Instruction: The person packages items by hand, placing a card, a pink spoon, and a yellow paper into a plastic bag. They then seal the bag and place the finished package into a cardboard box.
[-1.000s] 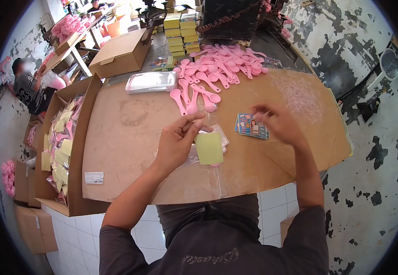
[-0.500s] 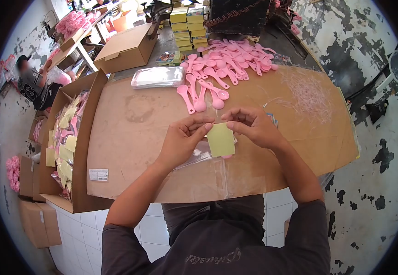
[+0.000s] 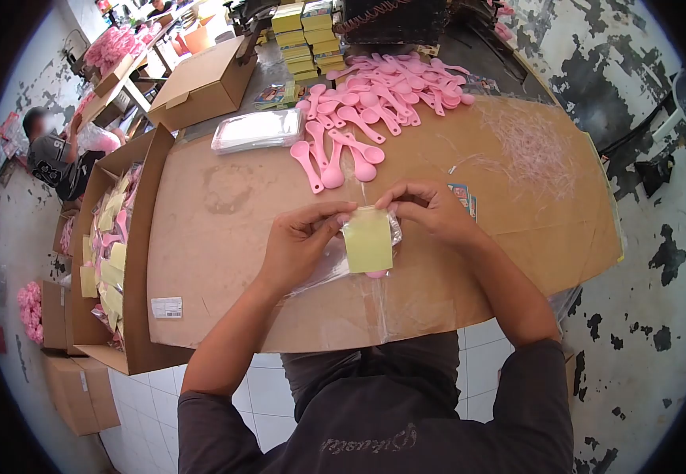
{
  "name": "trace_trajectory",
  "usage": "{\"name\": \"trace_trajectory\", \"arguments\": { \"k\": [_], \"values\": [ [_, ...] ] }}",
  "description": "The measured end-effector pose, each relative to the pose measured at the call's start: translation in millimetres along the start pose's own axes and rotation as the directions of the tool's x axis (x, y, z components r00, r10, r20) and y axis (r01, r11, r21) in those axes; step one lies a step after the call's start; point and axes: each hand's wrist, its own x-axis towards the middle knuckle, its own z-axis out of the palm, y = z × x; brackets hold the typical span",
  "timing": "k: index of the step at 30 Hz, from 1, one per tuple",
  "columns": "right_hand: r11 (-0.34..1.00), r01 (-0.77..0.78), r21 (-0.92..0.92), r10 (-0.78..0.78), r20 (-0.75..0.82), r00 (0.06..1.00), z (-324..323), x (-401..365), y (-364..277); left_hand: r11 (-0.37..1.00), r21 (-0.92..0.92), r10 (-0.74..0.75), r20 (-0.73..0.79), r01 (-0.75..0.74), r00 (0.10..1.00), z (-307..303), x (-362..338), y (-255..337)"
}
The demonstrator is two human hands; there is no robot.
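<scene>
A pale yellow-green card (image 3: 369, 243) lies over a clear plastic bag (image 3: 323, 268) in front of me, and the pink end of a spoon (image 3: 376, 274) peeks out below the card. My left hand (image 3: 302, 243) is closed at the upper left of the card, thumb and fingers pinching the bag's edge. At the upper right corner, my right hand (image 3: 428, 212) pinches the bag, its fingers curled. Crinkled plastic shows on both sides of the card. Beyond my hands, several loose pink spoons (image 3: 332, 170) lie in front of a large spoon pile (image 3: 390, 91).
A stack of clear bags (image 3: 258, 130) sits left of the spoons. Printed cards (image 3: 461, 197) lie beside my right hand. An open carton (image 3: 161, 158) of packed spoons stands at left. Card stacks (image 3: 307, 39) rise at the back; plastic shreds (image 3: 529, 150) lie right. A person (image 3: 54, 154) sits far left.
Clear plastic now shows around the card's upper corners, and the left fingers pinch beside it. The card has shifted slightly left in view. The whole scene has also shifted slightly with the camera.
</scene>
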Motion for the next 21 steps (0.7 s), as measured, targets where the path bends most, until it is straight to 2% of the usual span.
{"name": "trace_trajectory", "arguments": {
  "k": [6,9,12,18,21],
  "values": [
    [1.0,-0.001,0.011,0.0,0.042,0.999,-9.4,-1.4,0.1,0.981,-0.184,-0.054,0.059,0.064,0.997,-1.7,-1.1,5.8],
    [1.0,0.006,-0.003,-0.006,0.027,1.0,0.4,-5.3,-4.9,0.974,-0.194,-0.113,0.024,0.115,0.993,-0.1,0.1,4.8],
    [0.999,-0.041,0.036,0.04,0.016,0.999,0.2,-4.6,-2.7,0.99,-0.049,-0.13,0.023,0.131,0.991,0.2,1.8,1.8],
    [0.999,0.047,0.002,-0.047,0.063,0.997,2.6,-4.7,-0.7,0.993,-0.072,-0.091,0.0,0.091,0.996,1.2,2.6,2.7],
    [0.996,-0.066,-0.052,0.073,0.143,0.987,3.6,-7.5,-10.3,0.997,-0.061,-0.043,-0.004,0.042,0.999,-2.2,4.1,-0.4]
  ]
}}
